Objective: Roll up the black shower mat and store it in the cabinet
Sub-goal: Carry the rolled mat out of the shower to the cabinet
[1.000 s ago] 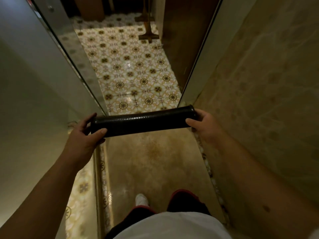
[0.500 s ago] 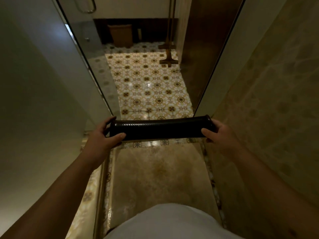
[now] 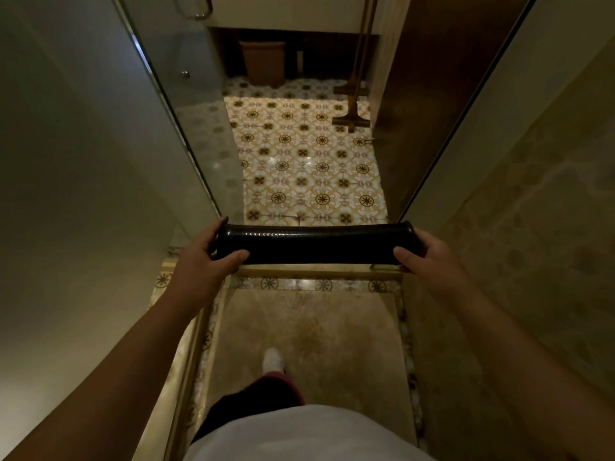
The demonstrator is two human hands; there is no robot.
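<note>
**Inspector:** Narrow shower stall, plain beige floor [image 3: 309, 331] underfoot, glass door [image 3: 186, 104] on the left standing open onto the patterned tile floor [image 3: 309, 168] of the bathroom ahead. Report on the mat.

**Assistant:** Black shower mat [image 3: 316, 242] is fully rolled into a tight tube. It is held off the floor, out in front of the person, over the stall threshold [image 3: 316, 272]. Long axis runs left to right, square across the doorway, which it nearly fills.

**Inspector:** Which hand is nearer?

**Assistant:** Neither; each has one end, at about equal reach. Left hand [image 3: 203, 257] is wrapped over the left end, thumb on the near side, fingers curled behind. Right hand [image 3: 429, 254] clasps the right end likewise. Both closed on the roll, nothing else touched.

**Inspector:** Cabinet?

**Assistant:** Not identifiable. A brown bin [image 3: 263, 61] and two long-handled tools [image 3: 352, 118] stand at the far end.

**Inspector:** Judgement?

**Assistant:** Rolling done; carrying out remains. Passing the doorway may call for angling the roll
</note>
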